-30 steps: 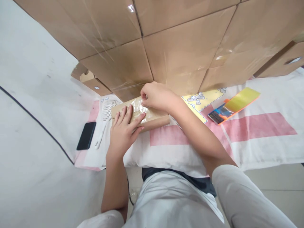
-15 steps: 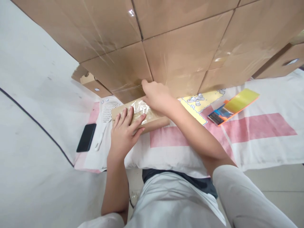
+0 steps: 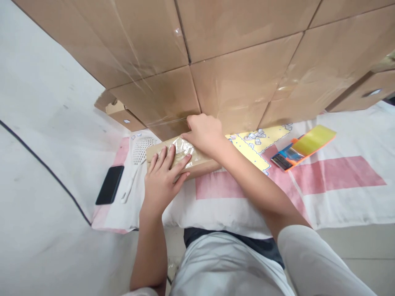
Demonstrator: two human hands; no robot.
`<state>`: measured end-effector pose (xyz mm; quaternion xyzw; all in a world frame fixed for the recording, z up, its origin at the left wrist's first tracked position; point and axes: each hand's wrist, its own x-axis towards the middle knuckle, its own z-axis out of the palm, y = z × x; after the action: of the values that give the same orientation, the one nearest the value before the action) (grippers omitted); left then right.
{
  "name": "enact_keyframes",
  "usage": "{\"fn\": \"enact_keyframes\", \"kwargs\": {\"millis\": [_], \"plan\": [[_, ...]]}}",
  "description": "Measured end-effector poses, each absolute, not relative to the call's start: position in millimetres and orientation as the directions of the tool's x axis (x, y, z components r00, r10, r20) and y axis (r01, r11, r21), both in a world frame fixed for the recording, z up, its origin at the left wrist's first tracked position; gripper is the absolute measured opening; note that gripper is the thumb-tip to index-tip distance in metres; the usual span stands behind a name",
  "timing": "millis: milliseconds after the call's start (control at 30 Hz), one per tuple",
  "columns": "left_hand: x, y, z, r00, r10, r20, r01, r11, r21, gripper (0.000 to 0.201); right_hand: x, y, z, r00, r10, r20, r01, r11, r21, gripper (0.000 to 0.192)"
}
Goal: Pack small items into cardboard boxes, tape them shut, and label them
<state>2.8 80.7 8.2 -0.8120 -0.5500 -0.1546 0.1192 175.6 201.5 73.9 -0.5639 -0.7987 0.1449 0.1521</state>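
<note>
A small, long cardboard box [image 3: 205,166] lies on the cloth-covered table, with shiny clear tape [image 3: 184,147] across its top. My left hand [image 3: 165,172] rests flat on the box's left part, fingers spread over the tape and cardboard. At the far side of the box, my right hand [image 3: 205,133] is closed, its fingers curled and its thumb close to the tape. The back of that hand hides whatever its fingers hold, if anything. Both hands are close to the wall of stacked boxes behind.
Large taped cardboard boxes [image 3: 237,78] rise behind the small box. A white strainer [image 3: 143,150] and a black phone [image 3: 110,185] lie at left. An orange and yellow packet [image 3: 304,148] and a yellow printed sheet [image 3: 249,152] lie at right. A black cable [image 3: 46,172] runs along the wall.
The view has tilted slightly, so the scene sits a little lower. My right hand's thumb has shifted slightly over the box; my left hand keeps its place on it.
</note>
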Motion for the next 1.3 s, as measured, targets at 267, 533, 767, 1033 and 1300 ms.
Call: {"fn": "enact_keyframes", "kwargs": {"millis": [267, 533, 767, 1033, 1300], "plan": [[4, 81, 7, 0.34, 0.856, 0.389, 0.933, -0.358, -0.028, 0.045, 193, 211, 80, -0.422, 0.906, 0.02, 0.805, 0.385, -0.451, 0.015], [11, 77, 14, 0.368, 0.842, 0.394, 0.916, -0.402, 0.004, 0.046, 218, 215, 81, -0.414, 0.91, 0.001, 0.81, 0.369, -0.455, 0.016], [75, 79, 15, 0.431, 0.807, 0.404, 0.847, -0.516, 0.128, 0.044, 212, 219, 67, -0.455, 0.89, 0.033, 0.783, 0.417, -0.462, 0.019], [65, 74, 18, 0.194, 0.92, 0.34, 0.966, -0.24, 0.098, 0.058, 214, 216, 67, -0.461, 0.887, 0.036, 0.761, 0.416, -0.497, 0.022], [71, 78, 18, 0.236, 0.907, 0.348, 0.962, -0.268, 0.048, 0.057, 217, 214, 67, -0.473, 0.879, 0.062, 0.716, 0.425, -0.554, 0.022]]}}
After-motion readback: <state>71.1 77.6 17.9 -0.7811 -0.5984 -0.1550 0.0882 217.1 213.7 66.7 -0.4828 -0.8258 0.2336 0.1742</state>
